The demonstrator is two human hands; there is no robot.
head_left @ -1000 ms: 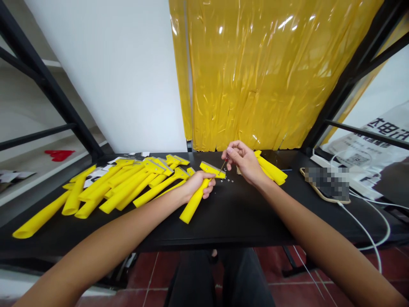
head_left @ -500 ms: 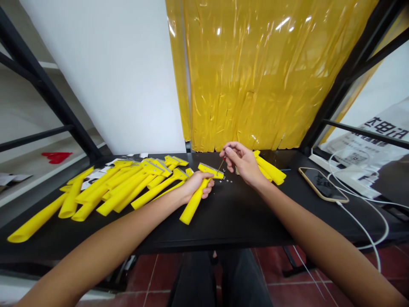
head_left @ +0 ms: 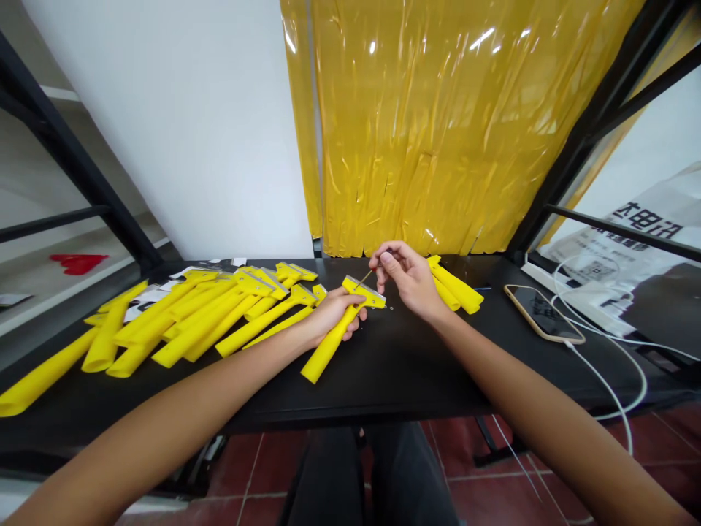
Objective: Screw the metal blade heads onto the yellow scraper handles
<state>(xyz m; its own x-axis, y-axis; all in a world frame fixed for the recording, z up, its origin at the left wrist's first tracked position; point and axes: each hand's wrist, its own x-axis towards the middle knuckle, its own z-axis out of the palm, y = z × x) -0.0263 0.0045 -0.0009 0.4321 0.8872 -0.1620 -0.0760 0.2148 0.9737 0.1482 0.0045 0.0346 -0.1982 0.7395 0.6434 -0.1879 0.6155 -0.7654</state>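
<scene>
My left hand point(head_left: 336, 315) is closed round the neck of a yellow scraper point(head_left: 324, 352), whose handle slants down toward the table's front edge. A metal strip lies along the far side of its wide head. My right hand point(head_left: 408, 277) pinches a thin screwdriver point(head_left: 366, 277), most of its grip hidden by the fingers. The shaft points down and left, its tip at the left part of the scraper's head. A few tiny metal pieces point(head_left: 391, 307) lie on the table by the head's right end.
Many yellow scrapers point(head_left: 200, 321) are heaped on the left of the black table point(head_left: 383, 380). More yellow handles point(head_left: 458, 285) lie beyond my right hand. At right are a phone point(head_left: 542, 313) and a white cable point(head_left: 618, 405). Yellow plastic sheeting point(head_left: 449, 131) hangs behind.
The screwdriver tip has moved from the right part of the scraper's head to its left part, and its shaft leans more. The scraper's head has turned slightly and covers some small metal pieces.
</scene>
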